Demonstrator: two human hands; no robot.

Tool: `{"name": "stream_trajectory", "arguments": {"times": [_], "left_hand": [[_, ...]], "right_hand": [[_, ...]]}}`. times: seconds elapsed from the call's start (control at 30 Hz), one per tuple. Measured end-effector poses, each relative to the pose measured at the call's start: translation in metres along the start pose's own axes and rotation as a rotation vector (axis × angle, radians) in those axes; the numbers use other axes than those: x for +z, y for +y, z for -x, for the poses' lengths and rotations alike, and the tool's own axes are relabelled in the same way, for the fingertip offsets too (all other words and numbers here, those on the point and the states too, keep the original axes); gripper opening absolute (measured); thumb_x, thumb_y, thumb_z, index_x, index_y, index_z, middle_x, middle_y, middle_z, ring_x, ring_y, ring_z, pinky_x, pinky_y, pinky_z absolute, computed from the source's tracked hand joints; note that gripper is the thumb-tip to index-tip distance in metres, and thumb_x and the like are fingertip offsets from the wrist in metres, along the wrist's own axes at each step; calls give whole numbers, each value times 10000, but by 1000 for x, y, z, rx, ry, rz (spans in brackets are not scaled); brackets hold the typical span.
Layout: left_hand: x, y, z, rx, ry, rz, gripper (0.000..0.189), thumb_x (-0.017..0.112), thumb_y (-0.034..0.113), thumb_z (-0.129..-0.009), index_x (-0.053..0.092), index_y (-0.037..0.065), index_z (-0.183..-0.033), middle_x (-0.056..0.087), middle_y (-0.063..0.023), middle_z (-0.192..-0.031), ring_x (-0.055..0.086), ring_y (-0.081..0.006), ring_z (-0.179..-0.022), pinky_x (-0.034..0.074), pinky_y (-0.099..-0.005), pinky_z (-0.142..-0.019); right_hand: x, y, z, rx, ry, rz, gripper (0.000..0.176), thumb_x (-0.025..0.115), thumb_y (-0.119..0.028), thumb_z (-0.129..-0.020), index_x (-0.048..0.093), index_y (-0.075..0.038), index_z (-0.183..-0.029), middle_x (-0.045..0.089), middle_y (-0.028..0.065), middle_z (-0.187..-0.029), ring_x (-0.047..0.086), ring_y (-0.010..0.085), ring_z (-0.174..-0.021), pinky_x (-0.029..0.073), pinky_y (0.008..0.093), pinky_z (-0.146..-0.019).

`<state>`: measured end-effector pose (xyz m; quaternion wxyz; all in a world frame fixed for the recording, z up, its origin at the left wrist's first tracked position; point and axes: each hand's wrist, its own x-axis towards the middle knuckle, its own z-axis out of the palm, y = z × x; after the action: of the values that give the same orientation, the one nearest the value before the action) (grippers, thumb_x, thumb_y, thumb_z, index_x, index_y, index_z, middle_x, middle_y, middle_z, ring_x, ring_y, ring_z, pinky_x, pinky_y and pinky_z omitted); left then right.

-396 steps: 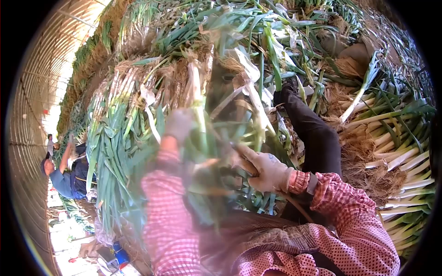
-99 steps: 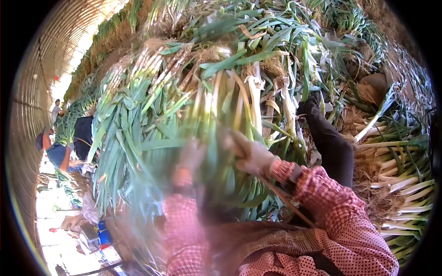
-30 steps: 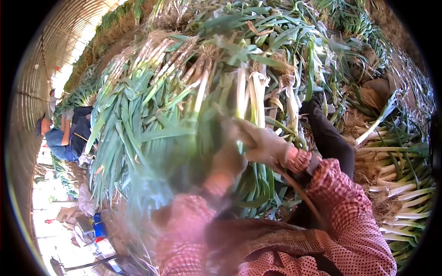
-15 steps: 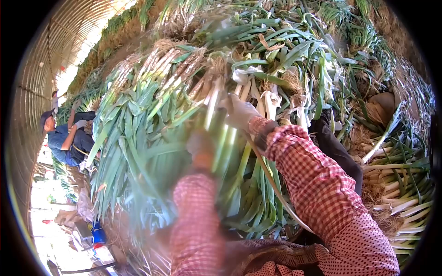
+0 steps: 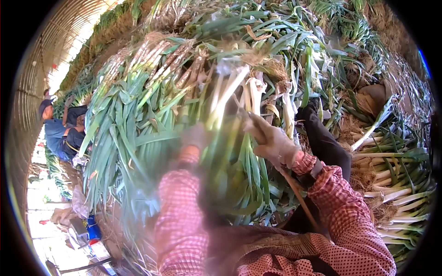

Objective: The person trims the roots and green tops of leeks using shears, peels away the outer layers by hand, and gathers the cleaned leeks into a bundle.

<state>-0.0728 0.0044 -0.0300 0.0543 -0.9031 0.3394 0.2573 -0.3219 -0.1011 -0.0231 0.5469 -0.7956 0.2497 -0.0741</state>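
My left hand (image 5: pixel 195 137), gloved and smeared by motion, is closed at the lower end of a leek's pale stalk (image 5: pixel 231 91); its individual fingers are blurred. The leek slants up to the right, and its green leaves blur below. To the right, my gloved right hand (image 5: pixel 272 141) is closed around a thin brown hose (image 5: pixel 298 195) that runs down from my wrist toward my lap. The hose's narrow tip points up at the white stalks. Beside my left hand lies a heap of unpeeled leeks (image 5: pixel 124 108), their roots pointing away from me.
Pale, cleaned leeks (image 5: pixel 396 195) lie in a row at the right. Loose leaves and peelings (image 5: pixel 276 34) pile up at the back. A person in a blue shirt (image 5: pixel 57 133) sits at the left, near a blue container (image 5: pixel 93 227). My dark-clad leg (image 5: pixel 327 142) extends beside the pile.
My right hand has moved down and away from the stalks, with the hose. The leek by my left hand now leans further right. My left hand has shifted slightly up and left.
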Motion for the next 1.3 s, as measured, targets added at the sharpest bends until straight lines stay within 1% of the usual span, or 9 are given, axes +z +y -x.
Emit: {"name": "stream_trajectory", "arguments": {"times": [0.37,0.6,0.67,0.73,0.87,0.97,1.17,1.2,1.3], "left_hand": [[55,18,29,515,9,371,561,556,469,-981,585,-86,-1061,651,-327,-991,646,-443,-964,488,-458,-847],[117,7,7,253,785,614,279,779,193,-845,649,0,-998,697,-153,-1083,666,-254,-909,530,-378,-801],[90,24,7,36,707,552,372,827,247,-797,641,-31,-961,689,-183,-1102,671,-250,-935,534,-376,-813],[80,26,-22,-222,81,841,603,847,407,-803,641,-57,-1129,716,-153,-1032,696,-245,-882,551,-369,-735],[80,17,-33,-143,-516,1249,517,622,430,-983,629,-22,-1235,722,-100,-1028,688,-188,-837,562,-333,-710],[120,5,-42,-80,-325,1554,398,517,365,-1057,646,19,-1204,705,-60,-956,666,-161,-787,558,-306,-689],[53,-6,-18,-102,522,693,464,678,395,-971,656,-56,-1081,693,-100,-922,637,-188,-834,510,-341,-776],[6,12,7,-129,353,718,558,662,401,-925,620,-92,-1183,710,-213,-983,667,-353,-908,500,-442,-876],[-105,27,8,315,372,101,527,668,416,-941,668,-33,-1218,713,-206,-1097,666,-315,-986,504,-406,-910]], "right_hand": [[-18,-22,38,-28,-112,246,942,671,-132,-727,248,-71,-1567,651,219,-907,662,385,-812,524,447,-738],[-27,-13,26,79,-173,663,857,643,-125,-760,255,-106,-1523,678,217,-895,683,409,-847,534,500,-710],[-32,-5,27,48,-162,617,842,642,-133,-762,270,-107,-1517,676,216,-887,682,413,-838,534,500,-704],[-33,8,29,6,-128,572,829,639,-139,-763,285,-108,-1512,675,216,-887,680,418,-832,533,500,-702],[-31,22,35,-28,-77,431,826,639,-153,-764,298,-110,-1515,675,217,-925,679,423,-845,538,499,-733],[-44,27,34,-23,-121,338,885,660,-174,-749,269,-109,-1540,678,220,-899,679,425,-853,542,489,-776],[-51,28,31,52,-219,210,902,680,-174,-728,270,-107,-1529,676,216,-882,683,409,-845,544,473,-764],[-51,30,30,55,-214,225,898,681,-172,-727,273,-105,-1524,676,215,-884,684,407,-845,545,472,-760],[-37,37,32,-45,-85,333,887,679,-153,-716,285,-111,-1510,678,207,-914,682,404,-834,550,478,-738]]}}
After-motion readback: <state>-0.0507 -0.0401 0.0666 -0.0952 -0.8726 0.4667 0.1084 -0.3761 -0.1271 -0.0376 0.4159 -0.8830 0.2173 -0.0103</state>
